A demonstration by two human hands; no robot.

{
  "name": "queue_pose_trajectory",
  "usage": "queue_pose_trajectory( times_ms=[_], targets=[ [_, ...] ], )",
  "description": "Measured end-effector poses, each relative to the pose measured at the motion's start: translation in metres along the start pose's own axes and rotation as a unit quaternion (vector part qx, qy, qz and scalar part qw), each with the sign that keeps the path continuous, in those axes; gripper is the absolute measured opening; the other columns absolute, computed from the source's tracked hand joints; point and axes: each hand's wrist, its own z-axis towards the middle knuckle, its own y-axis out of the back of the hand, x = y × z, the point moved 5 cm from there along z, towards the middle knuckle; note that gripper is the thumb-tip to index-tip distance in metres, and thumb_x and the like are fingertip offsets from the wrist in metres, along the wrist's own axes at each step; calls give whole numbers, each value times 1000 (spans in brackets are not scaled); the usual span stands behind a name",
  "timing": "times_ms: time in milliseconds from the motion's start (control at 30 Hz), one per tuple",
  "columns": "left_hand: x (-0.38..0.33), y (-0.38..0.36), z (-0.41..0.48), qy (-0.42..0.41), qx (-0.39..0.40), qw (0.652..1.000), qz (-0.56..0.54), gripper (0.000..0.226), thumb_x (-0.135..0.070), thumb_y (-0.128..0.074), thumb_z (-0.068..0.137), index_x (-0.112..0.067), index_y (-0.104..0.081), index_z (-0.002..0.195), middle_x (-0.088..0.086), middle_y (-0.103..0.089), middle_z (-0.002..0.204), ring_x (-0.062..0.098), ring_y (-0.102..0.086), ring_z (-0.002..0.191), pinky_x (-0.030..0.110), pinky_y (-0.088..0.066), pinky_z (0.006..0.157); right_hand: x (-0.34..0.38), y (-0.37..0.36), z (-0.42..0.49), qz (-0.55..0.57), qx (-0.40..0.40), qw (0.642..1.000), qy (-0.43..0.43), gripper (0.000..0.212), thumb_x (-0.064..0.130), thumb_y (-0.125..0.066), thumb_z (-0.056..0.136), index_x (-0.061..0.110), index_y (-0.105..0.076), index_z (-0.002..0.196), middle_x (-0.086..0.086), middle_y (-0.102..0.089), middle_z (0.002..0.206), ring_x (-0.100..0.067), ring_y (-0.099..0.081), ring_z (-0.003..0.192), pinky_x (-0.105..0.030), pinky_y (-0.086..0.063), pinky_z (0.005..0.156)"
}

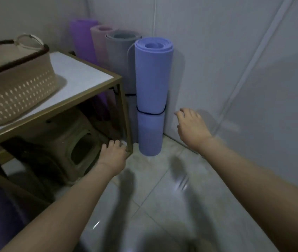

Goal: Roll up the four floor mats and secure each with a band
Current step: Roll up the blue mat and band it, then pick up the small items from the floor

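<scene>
A blue rolled mat stands upright in the corner against the wall, with a black band around its middle. Behind it stand a grey rolled mat with a dark band low down, a pink rolled mat and a purple rolled mat. My right hand hovers just right of the blue mat with relaxed fingers, apart from it and holding nothing. My left hand reaches low beside the table's front leg, left of the blue mat's foot, fingers loosely bent and holding nothing.
A gold-framed table with a white top stands at the left, bearing a beige woven basket. A brown plastic stool sits under it. Pale walls close the corner at the right. The floor is tiled.
</scene>
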Motion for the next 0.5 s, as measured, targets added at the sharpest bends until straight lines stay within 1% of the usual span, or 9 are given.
queue_pose_trajectory(
  times_ms=[67,200,267,367,500],
  targets=[
    [-30,-46,-12,-32,46,998,-8,40,-20,-41,95,-14,-41,134,11,-37,140,27,-34,129,35,-27,105,-7,-40,-36,-1,40,999,0,40,11,-43,92,8,-40,132,-13,-41,134,-30,-39,123,-35,-29,101],
    [-85,-136,-39,-86,134,987,10,40,-20,-41,94,-14,-41,134,12,-37,137,29,-31,128,36,-26,103,-20,-125,-105,24,149,988,-15,41,10,-43,93,9,-38,133,-11,-41,133,-28,-41,123,-35,-33,99],
    [-109,-176,-53,-109,172,979,6,41,-18,-42,93,-14,-41,134,11,-37,138,29,-30,129,37,-26,103,-26,-166,-137,45,204,978,-26,42,7,-43,93,8,-38,134,-11,-42,134,-29,-42,122,-35,-35,99],
    [-139,-229,-70,-132,223,966,-14,47,-20,-42,94,-17,-35,140,9,-34,141,28,-28,133,40,-27,104,-28,-225,-184,76,280,956,-39,42,6,-40,95,7,-36,137,-13,-41,138,-29,-41,125,-36,-35,102],
    [-168,-286,-89,-160,290,942,-52,46,-17,-42,96,-17,-34,141,8,-31,145,28,-29,132,42,-30,103,-20,-294,-239,105,362,925,-48,43,7,-40,96,7,-35,139,-12,-41,141,-27,-40,129,-37,-36,105]
  ],
)
